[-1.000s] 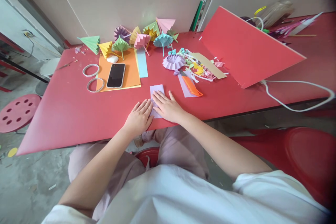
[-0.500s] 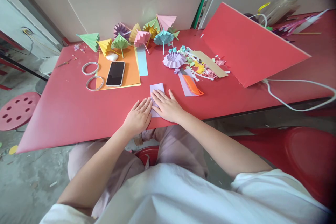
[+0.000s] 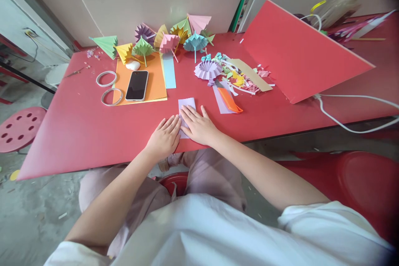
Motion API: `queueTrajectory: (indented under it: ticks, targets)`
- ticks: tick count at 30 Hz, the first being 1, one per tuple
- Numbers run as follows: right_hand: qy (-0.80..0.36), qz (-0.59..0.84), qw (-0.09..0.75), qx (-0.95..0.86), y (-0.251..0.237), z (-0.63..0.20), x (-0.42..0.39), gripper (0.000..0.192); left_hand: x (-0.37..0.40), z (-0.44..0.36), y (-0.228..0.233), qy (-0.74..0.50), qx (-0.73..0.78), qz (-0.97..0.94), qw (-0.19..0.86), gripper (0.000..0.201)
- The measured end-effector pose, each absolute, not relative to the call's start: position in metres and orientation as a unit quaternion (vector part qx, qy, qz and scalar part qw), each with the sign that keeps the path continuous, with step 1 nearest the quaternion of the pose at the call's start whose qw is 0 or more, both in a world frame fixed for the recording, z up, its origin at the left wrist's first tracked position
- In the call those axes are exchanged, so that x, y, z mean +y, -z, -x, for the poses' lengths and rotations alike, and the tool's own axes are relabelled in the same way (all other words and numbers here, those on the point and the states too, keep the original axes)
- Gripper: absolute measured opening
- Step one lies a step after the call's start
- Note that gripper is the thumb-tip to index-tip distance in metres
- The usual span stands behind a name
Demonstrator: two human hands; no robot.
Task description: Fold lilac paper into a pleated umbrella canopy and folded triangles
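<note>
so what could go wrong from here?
Purple paper might skew: the right fingers lie across it, the left fingers only at its left edge.
Phone lies on the orange sheet; tugging that sheet could drag it.
Loose paper scraps could scatter if brushed.

1. The paper piece (image 3: 186, 102) is pale purple, plain and rectangular, longer than wide.
2. It lies flat on the red bench (image 3: 93, 133), close to the near edge, long sides running front to back.
3. Its far end shows; the right hand (image 3: 200, 128) covers much of its middle.
</note>
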State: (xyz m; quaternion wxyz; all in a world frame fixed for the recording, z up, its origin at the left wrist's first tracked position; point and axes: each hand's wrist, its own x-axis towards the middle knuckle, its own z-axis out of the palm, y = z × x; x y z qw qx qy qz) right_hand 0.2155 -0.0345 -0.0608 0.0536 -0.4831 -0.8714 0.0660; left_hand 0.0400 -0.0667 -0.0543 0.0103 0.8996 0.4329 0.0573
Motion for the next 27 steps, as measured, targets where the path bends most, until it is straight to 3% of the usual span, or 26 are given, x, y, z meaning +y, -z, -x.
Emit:
queueTrajectory:
  ticks: [27]
  targets:
    - [-0.068, 0.480, 0.050, -0.873, 0.0609, -0.2161, -0.0347, 0.068, -0.0742, -0.0341, 0.0511, -0.045, 0.461, -0.886, 0.001, 0.050]
